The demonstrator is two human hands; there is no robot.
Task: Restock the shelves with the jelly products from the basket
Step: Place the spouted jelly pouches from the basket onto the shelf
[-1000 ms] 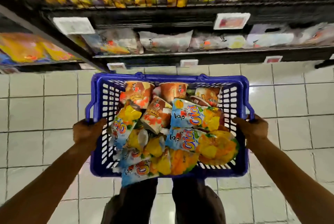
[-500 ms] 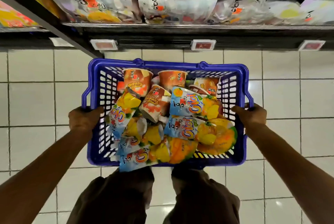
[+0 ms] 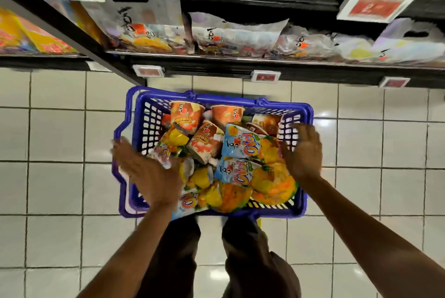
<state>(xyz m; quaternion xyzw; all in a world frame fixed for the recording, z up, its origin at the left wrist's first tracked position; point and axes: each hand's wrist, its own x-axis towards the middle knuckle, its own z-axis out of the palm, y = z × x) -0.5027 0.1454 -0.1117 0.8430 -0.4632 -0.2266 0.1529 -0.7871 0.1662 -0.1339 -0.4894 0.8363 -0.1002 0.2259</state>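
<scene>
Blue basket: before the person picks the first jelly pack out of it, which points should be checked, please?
1. Basket sits on the tiled floor, neither hand gripping it: ok.
2. Left hand open and holding nothing: ok.
3. Right hand open and holding nothing: ok.
4. Jelly pouches lie on top, uncovered and within reach: ok.
5. Free room on the lower shelf among the clear bags: cannot tell, the view is blurred.
</scene>
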